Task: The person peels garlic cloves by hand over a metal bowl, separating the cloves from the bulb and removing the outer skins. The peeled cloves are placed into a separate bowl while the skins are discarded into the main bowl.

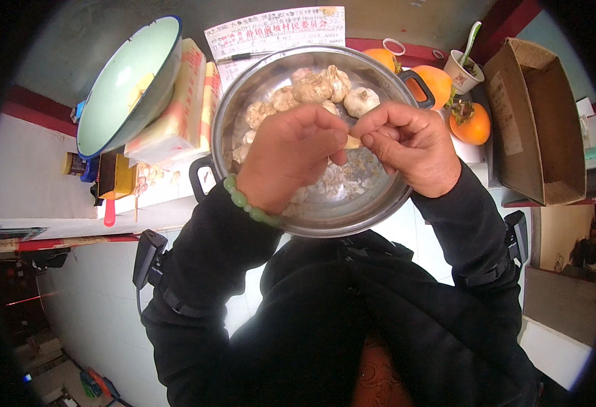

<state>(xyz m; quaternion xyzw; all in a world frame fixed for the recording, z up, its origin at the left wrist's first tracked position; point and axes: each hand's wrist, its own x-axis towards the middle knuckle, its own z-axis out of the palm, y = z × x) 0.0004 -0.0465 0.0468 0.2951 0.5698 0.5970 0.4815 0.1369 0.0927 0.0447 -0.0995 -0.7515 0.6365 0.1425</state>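
Note:
Above a wide stainless steel pot [374,216] with black side handles, my two hands meet at one garlic clove [353,143]. My left hand [298,152], with a green bead bracelet [242,201] at the wrist, pinches the clove between thumb and fingers. From the other side, the thumb and forefinger of my right hand [410,145] grip its end. Several whole garlic bulbs [314,88] lie in the far half of the pot. Loose papery garlic skins [346,183] cover part of its bottom below my hands.
A pale green enamel basin [119,96] leans on packages [168,117] at the left. Several loose cloves [150,174] lie nearby. Behind the pot are a written sheet [298,30] and a pen [242,56]. Persimmons [470,124], a paper cup [461,74] and an open cardboard box [519,122] stand right.

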